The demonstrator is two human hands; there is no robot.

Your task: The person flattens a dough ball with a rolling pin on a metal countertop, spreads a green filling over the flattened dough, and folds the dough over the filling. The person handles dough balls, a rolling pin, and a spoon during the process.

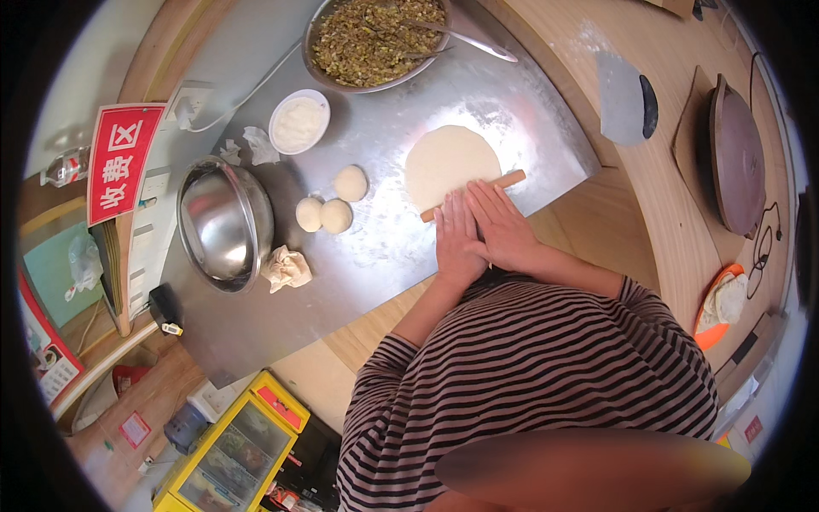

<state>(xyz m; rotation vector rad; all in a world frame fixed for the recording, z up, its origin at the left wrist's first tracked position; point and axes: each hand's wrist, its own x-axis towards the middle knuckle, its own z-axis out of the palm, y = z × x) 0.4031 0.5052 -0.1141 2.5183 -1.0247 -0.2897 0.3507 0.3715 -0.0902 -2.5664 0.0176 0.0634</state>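
Note:
A round sheet of dough [451, 160] lies flat on a floured metal worktop [384, 256]. Across its near edge rests a thin wooden rolling pin [512, 179], slanting up to the right. My left hand [459, 240] and my right hand [502, 224] lie side by side on the pin, fingers stretched over it and thumbs meeting. The pin's middle is hidden under them. To the left sit three dough balls, two of them touching: a lower left ball [309, 214], a lower right ball [336, 216] and an upper ball [350, 183].
A bowl of chopped filling [371, 45] with a spoon stands at the back. Left are a white bowl of flour [299, 121], a steel bowl [224, 224] and crumpled paper [286, 269]. Rightward lie a dough scraper [620, 99], a round griddle [739, 160] and an orange plate [710, 333] with flatbreads.

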